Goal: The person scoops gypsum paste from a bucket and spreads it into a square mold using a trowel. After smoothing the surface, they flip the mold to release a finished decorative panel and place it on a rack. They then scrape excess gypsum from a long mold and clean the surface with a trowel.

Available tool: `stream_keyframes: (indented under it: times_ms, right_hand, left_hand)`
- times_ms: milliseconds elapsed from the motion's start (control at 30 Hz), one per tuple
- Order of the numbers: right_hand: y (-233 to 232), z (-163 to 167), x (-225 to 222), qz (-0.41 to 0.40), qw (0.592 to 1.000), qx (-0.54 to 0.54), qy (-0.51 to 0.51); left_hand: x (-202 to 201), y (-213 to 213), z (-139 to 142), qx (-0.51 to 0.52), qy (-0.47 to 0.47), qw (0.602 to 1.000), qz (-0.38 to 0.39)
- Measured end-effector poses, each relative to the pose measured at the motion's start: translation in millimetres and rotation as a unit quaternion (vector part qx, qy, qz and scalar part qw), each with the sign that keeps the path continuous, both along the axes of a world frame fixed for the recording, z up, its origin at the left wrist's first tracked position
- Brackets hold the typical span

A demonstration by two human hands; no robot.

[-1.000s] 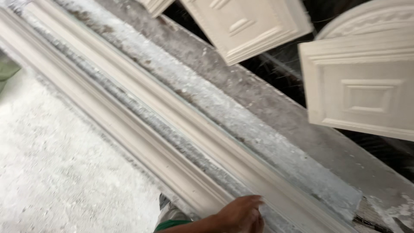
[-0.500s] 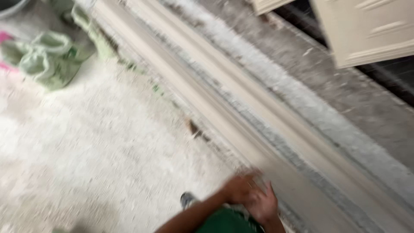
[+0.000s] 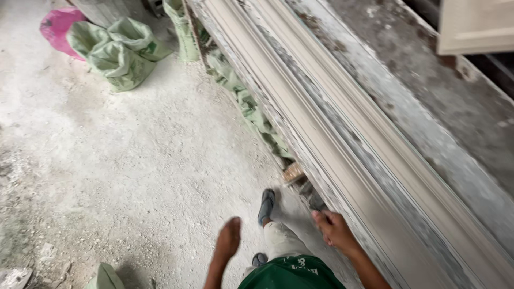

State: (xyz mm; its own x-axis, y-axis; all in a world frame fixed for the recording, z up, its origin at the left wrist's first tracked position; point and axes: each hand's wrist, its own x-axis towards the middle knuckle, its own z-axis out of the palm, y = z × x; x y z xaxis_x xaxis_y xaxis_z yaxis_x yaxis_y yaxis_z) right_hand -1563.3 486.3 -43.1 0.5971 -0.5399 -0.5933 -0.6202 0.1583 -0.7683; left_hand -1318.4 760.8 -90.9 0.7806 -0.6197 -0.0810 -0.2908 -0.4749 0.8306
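Note:
A long pale plaster cornice moulding [image 3: 342, 155] lies on a dusty workbench [image 3: 428, 123] and runs from the top centre to the bottom right. My right hand [image 3: 333, 230] rests against the near edge of the bench, fingers curled on it. My left hand [image 3: 229, 238] hangs free over the floor, blurred, holding nothing. Below them I see my green shirt [image 3: 292, 273], pale trousers and a foot in a grey sandal [image 3: 266, 204].
Green woven sacks [image 3: 120, 51] and a pink bag [image 3: 56, 27] sit on the dusty concrete floor at the top left. More green sacking [image 3: 251, 112] lies along the bench's base. A cream moulded panel [image 3: 474, 27] hangs at the top right.
The view has swung left and down from the bench top to the floor. My right hand has come off the moulding to the bench's near edge, and my left hand has appeared.

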Motion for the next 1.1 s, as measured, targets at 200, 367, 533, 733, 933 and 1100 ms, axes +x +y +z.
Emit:
stream_keyframes:
  times_ms: [200,367,533,733,933,1100]
  right_hand:
    - [-34,-51,117,0.049,0.997,0.059,-0.023]
    - [-89,5,232,0.221,0.952,0.177,-0.115]
    - [-138,20,288,0.349,0.907,0.231,0.039]
    - [-222,-49,341,0.355,0.896,0.135,0.23]
    - [-280,-42,437,0.028,0.994,-0.012,0.106]
    - [-329,-28,552,-0.163,0.941,-0.289,0.064]
  left_hand:
    - [75,-72,-22,0.021,0.143,0.981,-0.127]
    - [227,-144,-2,-0.018,-0.078,0.987,-0.143]
    - [356,-232,42,-0.015,-0.026,0.997,-0.073]
    - [473,-348,52,-0.058,0.102,0.986,-0.116]
    - [602,-482,56,-0.048,0.09,0.97,-0.221]
    - [710,-621,63,-0.165,-0.088,0.92,-0.344]
